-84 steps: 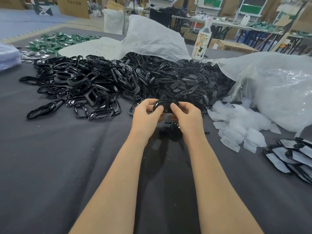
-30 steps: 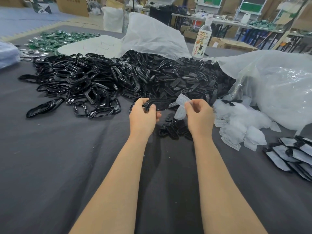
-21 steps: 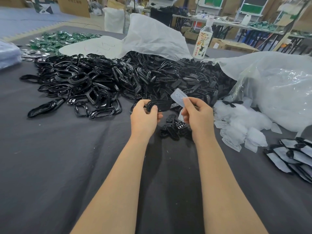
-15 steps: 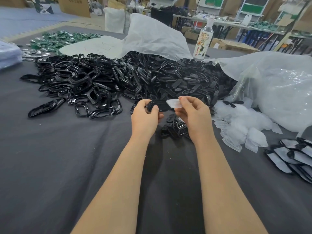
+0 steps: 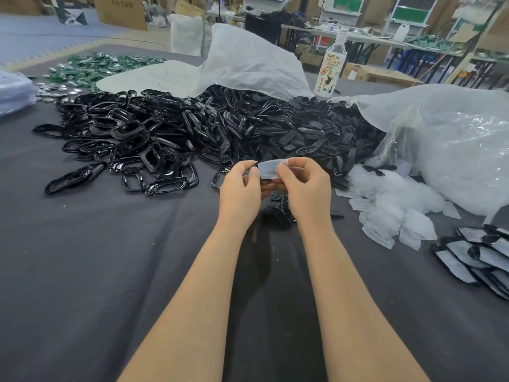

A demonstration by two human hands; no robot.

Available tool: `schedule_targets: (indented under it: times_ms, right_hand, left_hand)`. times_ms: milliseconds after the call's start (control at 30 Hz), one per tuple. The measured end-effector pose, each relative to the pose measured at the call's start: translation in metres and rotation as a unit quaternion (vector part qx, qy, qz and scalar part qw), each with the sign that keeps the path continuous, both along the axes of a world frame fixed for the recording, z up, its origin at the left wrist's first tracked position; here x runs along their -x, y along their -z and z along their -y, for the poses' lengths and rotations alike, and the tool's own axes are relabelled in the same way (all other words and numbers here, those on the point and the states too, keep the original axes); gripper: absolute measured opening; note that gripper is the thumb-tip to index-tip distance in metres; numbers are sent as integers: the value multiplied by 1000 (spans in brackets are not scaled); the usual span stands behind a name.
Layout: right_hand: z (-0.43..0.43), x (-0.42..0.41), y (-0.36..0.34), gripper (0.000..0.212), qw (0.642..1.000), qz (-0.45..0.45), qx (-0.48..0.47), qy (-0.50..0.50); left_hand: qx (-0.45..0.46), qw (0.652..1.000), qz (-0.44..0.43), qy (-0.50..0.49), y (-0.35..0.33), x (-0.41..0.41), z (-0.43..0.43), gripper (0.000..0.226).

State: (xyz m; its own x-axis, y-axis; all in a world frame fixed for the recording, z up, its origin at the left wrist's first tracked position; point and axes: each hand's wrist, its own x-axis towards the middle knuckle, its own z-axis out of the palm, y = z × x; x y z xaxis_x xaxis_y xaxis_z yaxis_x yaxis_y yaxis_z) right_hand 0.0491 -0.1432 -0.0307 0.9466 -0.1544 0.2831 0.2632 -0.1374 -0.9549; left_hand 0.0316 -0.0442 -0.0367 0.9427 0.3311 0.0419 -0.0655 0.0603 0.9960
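Head view, looking down along both forearms onto the dark cloth of the bench (image 5: 82, 271). Shows the left hand (image 5: 239, 190) and the right hand (image 5: 306, 188) raised side by side just above the bench, near the middle, backs toward the camera.

Left hand: fingers curled, thumb and fingertips pinching one end of a black plastic part (image 5: 255, 167), largely hidden.

Right hand: fingers likewise curled, thumb and forefinger pinching a translucent button pad (image 5: 271, 169), laid across the black plastic part and covering most of it.

Directly beneath the hands, on the bench: a small cluster of black parts (image 5: 278, 212).

Far side, left: a broad heap of glossy black frames (image 5: 132, 136), merging on the right into a heap of flat matte black pieces (image 5: 305, 128) that spills from a white sack (image 5: 256, 64).

Right of the hands: a loose pile of translucent pads (image 5: 394, 208), lying against a large clear bag (image 5: 454, 139).

Near the right edge: a row of overlapping black pieces with pale faces (image 5: 479, 257).

Behind the heaps: a labelled bottle (image 5: 332, 70), upright; at far left, a scatter of green packets (image 5: 96, 64).
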Motion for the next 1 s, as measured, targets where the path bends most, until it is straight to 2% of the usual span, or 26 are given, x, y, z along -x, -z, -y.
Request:
schedule_targets:
  times_ms: [200, 333, 500, 633, 767, 867, 1000]
  right_hand:
    - [-3, 3, 0, 10, 996, 36, 56, 51]
    - [-4, 4, 0, 6, 993, 56, 79, 68]
    - [-5, 6, 0, 2, 990, 70, 99, 72]
    - [-5, 6, 1, 10, 984, 72, 132, 93]
    - [0, 2, 2, 20, 995, 10, 81, 61]
    - [1, -2, 2, 13, 998, -58, 18, 10]
    - [3, -5, 4, 9, 997, -79, -12, 1]
  left_hand:
    - [-8, 1000, 11, 6, -1, 0, 2, 18]
    - [-46, 998, 26, 14, 0, 3, 1, 5]
    - [-91, 996, 21, 9, 0, 3, -1, 12]
    - [-12, 999, 35, 0, 1, 2, -2, 12]
    - [12, 999, 40, 10, 1, 2, -2, 15]
    - [17, 999, 41, 19, 2, 2, -2, 19]
    - [8, 999, 35, 24, 2, 1, -3, 14]
